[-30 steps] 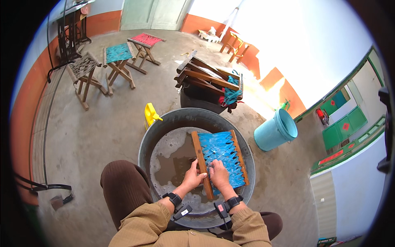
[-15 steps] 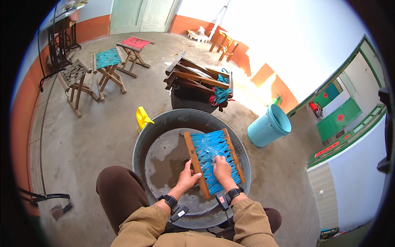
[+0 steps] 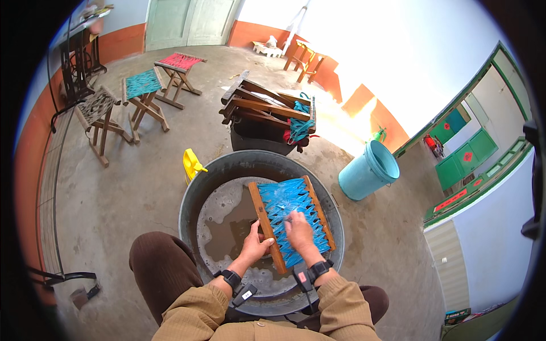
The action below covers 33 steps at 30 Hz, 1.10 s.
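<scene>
A folding stool (image 3: 293, 204) with wooden rails and a woven blue strap seat is tilted over a large round metal tub (image 3: 190, 199). My left hand (image 3: 254, 244) grips its left wooden rail, thumb on top and fingers underneath. On the middle of the blue straps rests my right hand (image 3: 299, 232), closed; a small dark bit shows at its fingertips, too little to name. Whitish suds lie on the wet straps near the fingers. Brown soapy water (image 3: 230, 230) with foam (image 3: 213, 204) fills the bottom of the tub. The stool's legs are hidden.
Beyond the tub, wooden stool frames (image 3: 270, 108) lie on a dark container (image 3: 261, 136). A yellow bottle (image 3: 193, 165) stands left of the tub, a light blue bucket (image 3: 368, 170) to the right. Stools with grey, teal (image 3: 143, 83) and red (image 3: 180, 61) seats stand far left.
My right hand has slid a little up and to the left across the blue straps. My left hand keeps its hold on the rail. The whole view has shifted slightly.
</scene>
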Each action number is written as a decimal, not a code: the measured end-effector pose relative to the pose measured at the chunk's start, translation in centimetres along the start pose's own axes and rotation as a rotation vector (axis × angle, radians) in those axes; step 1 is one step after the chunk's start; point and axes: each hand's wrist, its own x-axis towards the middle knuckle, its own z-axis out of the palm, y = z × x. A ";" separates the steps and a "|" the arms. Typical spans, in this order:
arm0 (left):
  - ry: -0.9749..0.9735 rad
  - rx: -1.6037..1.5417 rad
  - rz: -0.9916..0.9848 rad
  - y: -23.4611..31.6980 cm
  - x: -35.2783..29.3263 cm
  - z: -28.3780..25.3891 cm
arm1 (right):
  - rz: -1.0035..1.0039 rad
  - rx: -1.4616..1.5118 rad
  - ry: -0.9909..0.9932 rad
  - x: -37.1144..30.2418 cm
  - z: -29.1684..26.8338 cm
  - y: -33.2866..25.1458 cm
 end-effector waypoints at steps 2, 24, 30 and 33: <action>-0.001 0.032 0.000 -0.4 0.3 0.0 | -0.180 0.134 -0.038 -0.3 0.5 -0.7; -0.037 -0.020 -0.025 0.0 0.2 -0.3 | 0.091 0.178 0.141 2.6 -1.0 2.7; -0.038 0.001 -0.018 0.3 -0.1 -0.3 | -0.192 -0.206 0.045 2.6 3.2 0.1; -0.042 0.017 0.002 0.5 -0.1 -0.2 | -0.049 -0.339 0.076 2.8 1.5 3.0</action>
